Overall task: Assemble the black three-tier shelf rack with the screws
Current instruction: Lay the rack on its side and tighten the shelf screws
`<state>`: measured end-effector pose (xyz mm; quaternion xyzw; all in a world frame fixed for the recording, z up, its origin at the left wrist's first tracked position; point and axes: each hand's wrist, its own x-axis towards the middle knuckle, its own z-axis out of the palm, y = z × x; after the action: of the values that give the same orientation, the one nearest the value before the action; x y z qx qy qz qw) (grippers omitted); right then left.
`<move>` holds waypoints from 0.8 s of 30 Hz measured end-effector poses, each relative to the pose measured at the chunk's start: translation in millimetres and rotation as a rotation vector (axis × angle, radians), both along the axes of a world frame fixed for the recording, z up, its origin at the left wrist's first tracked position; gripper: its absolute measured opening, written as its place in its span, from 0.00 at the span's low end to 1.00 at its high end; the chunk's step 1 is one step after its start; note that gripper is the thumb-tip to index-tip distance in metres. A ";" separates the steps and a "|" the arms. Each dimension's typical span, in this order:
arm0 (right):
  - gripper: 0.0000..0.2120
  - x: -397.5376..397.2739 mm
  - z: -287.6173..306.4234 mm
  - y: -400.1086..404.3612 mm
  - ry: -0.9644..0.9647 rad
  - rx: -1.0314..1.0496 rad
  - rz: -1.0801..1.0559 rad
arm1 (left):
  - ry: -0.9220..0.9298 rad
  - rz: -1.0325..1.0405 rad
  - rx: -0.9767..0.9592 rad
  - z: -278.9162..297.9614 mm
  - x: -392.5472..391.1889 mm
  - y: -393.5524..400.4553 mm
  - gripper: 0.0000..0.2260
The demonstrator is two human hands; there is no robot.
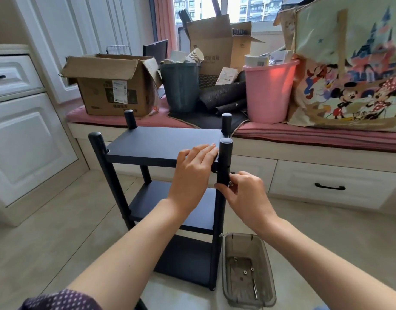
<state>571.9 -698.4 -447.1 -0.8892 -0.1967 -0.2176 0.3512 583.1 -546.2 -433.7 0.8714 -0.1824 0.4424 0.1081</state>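
Nearest me, a clear tray (248, 269) sits on the floor just right of the rack's base. It holds a few loose screws (245, 272) and a thin metal tool, probably kept there so spare hardware stays within reach of my right hand (244, 193).

The rack (161, 198) stands upright on the floor directly ahead, between my forearms. It is matte black: four round posts and three flat tiers, all three already seated between the posts. The bottom tier is near my knees, the middle tier sits behind my left forearm, and the top tier (156, 143) lies level just below the post caps.

My left hand (192, 168) presses flat on the front right corner of the top tier, fingers straight and close together, thumb under the edge. I judge this holds the tier aligned against the post (223, 166) while the fastener goes in.

My right hand works at the outer side of that post, just below the top tier. Thumb and forefinger are narrowed into a pinch on a small silver screw (230, 183), its head showing against the black post. I judge the screw is being started by hand into the post hole.

Beyond the rack runs a window seat loaded with boxes (112, 86) and bins, well apart from the work.
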 end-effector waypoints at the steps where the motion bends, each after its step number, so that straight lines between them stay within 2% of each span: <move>1: 0.06 -1.1 0.9 -1.5 0.022 -0.006 0.013 | 0.000 -0.009 0.003 0.0 -0.5 1.5 0.17; 4: 0.08 -2.8 7.5 -12.5 0.095 0.010 0.074 | 0.029 -0.026 0.017 1.4 -2.4 5.7 0.21; 7: 0.13 -8.5 18.3 -25.9 0.086 0.204 0.121 | 0.081 -0.020 -0.060 -0.8 -15.2 3.3 0.28; 9: 0.16 -13.3 22.7 -32.0 0.081 0.295 0.132 | 0.074 -0.067 -0.323 -0.9 -29.9 -2.9 0.24; 11: 0.14 -16.9 24.7 -35.4 0.101 0.349 0.145 | 0.100 -0.088 -0.689 -0.3 -44.8 -9.6 0.12; 13: 0.11 -19.3 26.2 -37.1 0.153 0.429 0.170 | 0.340 -0.083 -1.063 -0.1 -49.3 -15.7 0.04; 15: 0.08 -20.5 27.6 -37.6 0.183 0.483 0.193 | 0.674 -0.108 -1.410 -3.6 -43.0 -19.6 0.08; 17: 0.05 -21.7 28.4 -37.1 0.196 0.528 0.235 | 0.837 -0.200 -1.616 -6.2 -32.1 -21.8 0.15; 20: 0.10 -22.4 27.7 -36.8 0.183 0.565 0.300 | 0.805 -0.410 -1.731 -2.8 -21.3 -26.0 0.24; 22: 0.13 -22.9 26.7 -35.6 0.161 0.552 0.330 | 0.769 -0.501 -1.739 -2.8 -17.7 -27.9 0.24; 24: 0.15 -22.1 25.6 -34.3 0.154 0.542 0.338 | 0.760 -0.501 -1.706 -4.6 -16.8 -29.3 0.23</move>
<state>549.9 -732.7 -421.6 -0.7320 -0.2492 -0.1326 0.6201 566.3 -575.6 -438.2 0.5204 0.0668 0.0785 0.8477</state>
